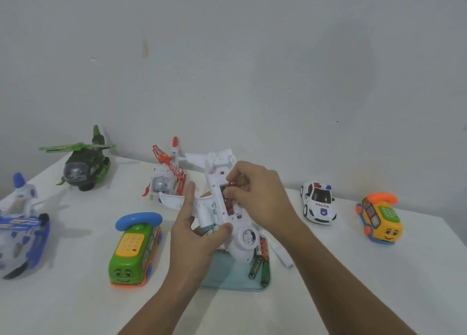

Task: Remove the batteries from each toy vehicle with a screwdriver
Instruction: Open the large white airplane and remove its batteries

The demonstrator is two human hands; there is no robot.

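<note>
white table (75, 296), matte, pushed against a pale grey wall (227, 56) that shows scuffs and a rusty streak. soft, even light.

plane (214, 172): white, belly up, lifted above the table's middle, tail toward the wall. left hand (197, 233) has its grip closed round the body by the wing. right hand (255, 195) has a narrow grip, fingertips pinching a red battery (232, 183) at the open compartment. more red cells (228, 204) sit in the slot.

under the plane, near the front edge: teal tray (227, 279), with loose batteries (260, 261), green and red, along its right side. a white stick-like item (280, 255) lies on the table just beside the tray; cannot tell what it is.

far left corner: green helicopter (83, 165). left edge: blue helicopter (22, 228). far edge, mid: red-and-white helicopter (166, 178). left of the tray: green phone bus (134, 251). toward the right edge, near the wall: police car (318, 203), then yellow phone car (379, 218).
</note>
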